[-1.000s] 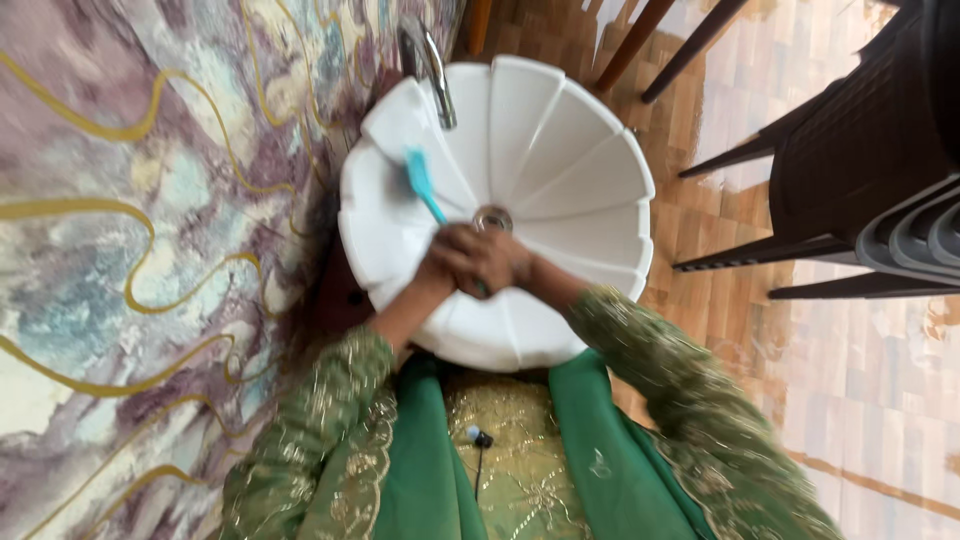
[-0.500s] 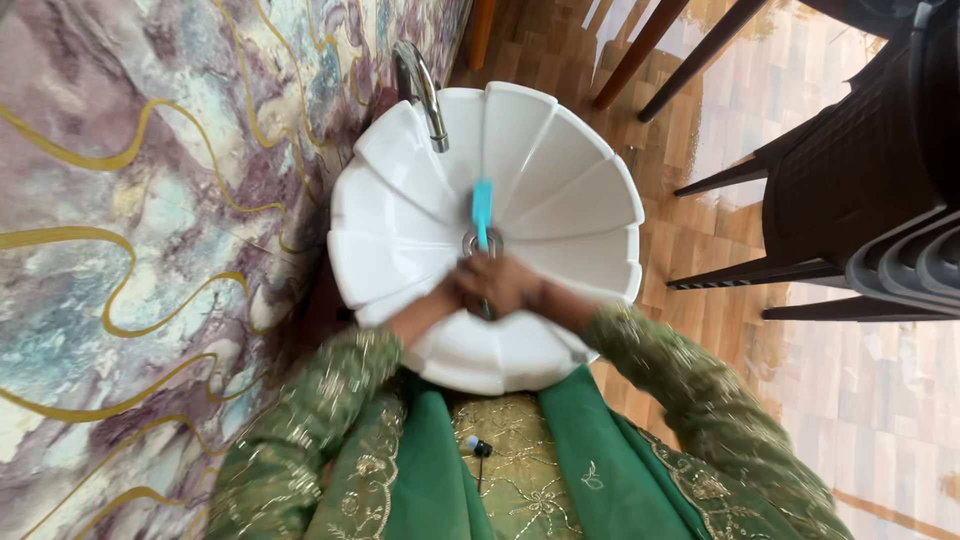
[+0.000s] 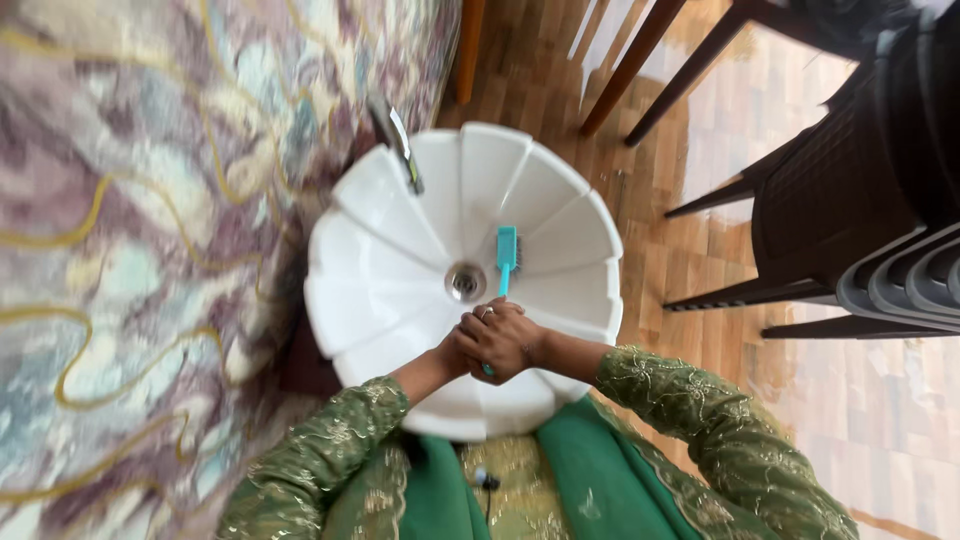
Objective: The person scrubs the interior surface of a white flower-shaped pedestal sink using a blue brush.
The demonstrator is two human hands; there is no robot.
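- Two hands are stacked on one handle: the right hand (image 3: pixel 505 338) lies on top with its fingers (image 3: pixel 478 322) curled tight, and the left hand (image 3: pixel 452 352) sits mostly hidden beneath it, so I cannot tell how its own fingers are set, only that it closes on the same handle.
- The turquoise scrub brush (image 3: pixel 506 252) is inside the white fluted basin (image 3: pixel 385 195), with its bristle head resting on the sloping wall just right of the metal drain (image 3: pixel 466 281) and its thin handle running back into the clasped hands.
- The brush's long axis runs almost straight up and down in the head view, the head pointing away from the person toward the far rim, the handle end toward the body. The bristles seem to face right and down against the porcelain.
- Likely trouble, in my judgement: the handle is slim and the basin wall looks smooth and steep, so hard pressure could make the head skid sideways into the drain or twist in the grip.
- A long stroke toward the upper left could knock the head against the chrome tap (image 3: pixel 397 142).
- The embroidered green sleeves (image 3: pixel 690 395) hang close to the near rim and could dip in.
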